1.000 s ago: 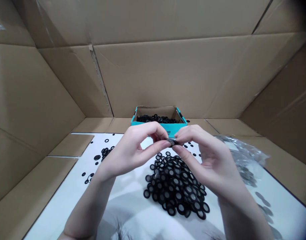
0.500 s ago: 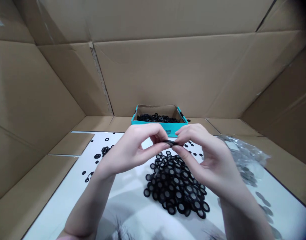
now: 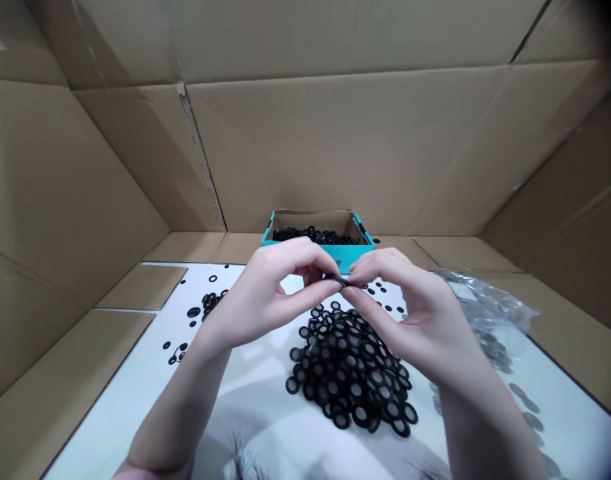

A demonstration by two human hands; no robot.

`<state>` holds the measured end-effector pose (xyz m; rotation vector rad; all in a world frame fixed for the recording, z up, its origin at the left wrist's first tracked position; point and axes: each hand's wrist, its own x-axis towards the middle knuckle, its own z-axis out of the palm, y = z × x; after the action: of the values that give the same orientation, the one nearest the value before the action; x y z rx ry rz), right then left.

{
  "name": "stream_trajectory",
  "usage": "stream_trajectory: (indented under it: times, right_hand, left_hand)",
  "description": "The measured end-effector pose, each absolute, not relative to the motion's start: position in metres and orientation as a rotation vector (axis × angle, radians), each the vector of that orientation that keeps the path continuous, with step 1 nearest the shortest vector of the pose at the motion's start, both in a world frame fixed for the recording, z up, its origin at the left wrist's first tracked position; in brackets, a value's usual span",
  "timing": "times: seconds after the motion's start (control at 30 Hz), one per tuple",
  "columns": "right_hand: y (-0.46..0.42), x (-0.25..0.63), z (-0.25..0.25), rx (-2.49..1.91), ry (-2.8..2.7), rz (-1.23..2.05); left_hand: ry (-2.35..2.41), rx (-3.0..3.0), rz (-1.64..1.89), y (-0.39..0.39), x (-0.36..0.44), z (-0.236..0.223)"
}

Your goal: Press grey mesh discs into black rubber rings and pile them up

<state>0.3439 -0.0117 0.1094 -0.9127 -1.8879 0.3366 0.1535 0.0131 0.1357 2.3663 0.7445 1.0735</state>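
Observation:
My left hand (image 3: 265,293) and my right hand (image 3: 410,313) meet fingertip to fingertip above the white table (image 3: 265,420). Both pinch one small black ring (image 3: 338,281) between thumb and fingers. Right under them lies a heap of black rings with grey mesh centres (image 3: 352,370). Behind my hands stands a teal box (image 3: 318,239) that holds several plain black rings.
A clear plastic bag of grey mesh discs (image 3: 488,320) lies at the right, with loose discs trailing toward the front. Scattered black rings (image 3: 200,310) lie at the left. Cardboard walls (image 3: 335,147) close in the table on the left, back and right.
Both hands have risen slightly with the ring still pinched between them. The heap, box and bag have not moved.

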Motion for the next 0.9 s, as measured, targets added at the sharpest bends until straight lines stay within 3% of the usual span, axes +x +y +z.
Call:
stream_trajectory:
  times: [0.17,0.6,0.9]
  right_hand:
    - [-0.012,0.34,0.107,-0.822,-1.772,0.378]
    - [-0.012,0.348,0.112,-0.929,-1.947,0.045]
    - [-0.011,0.343,0.112,-0.892,-1.901,0.098]
  left_hand:
    - [0.713,2.434,1.104,0.014,0.157,0.133]
    - [0.732,2.368,1.096,0.012,0.159,0.13]
    - [0.772,2.348,1.122,0.01,0.164,0.128]
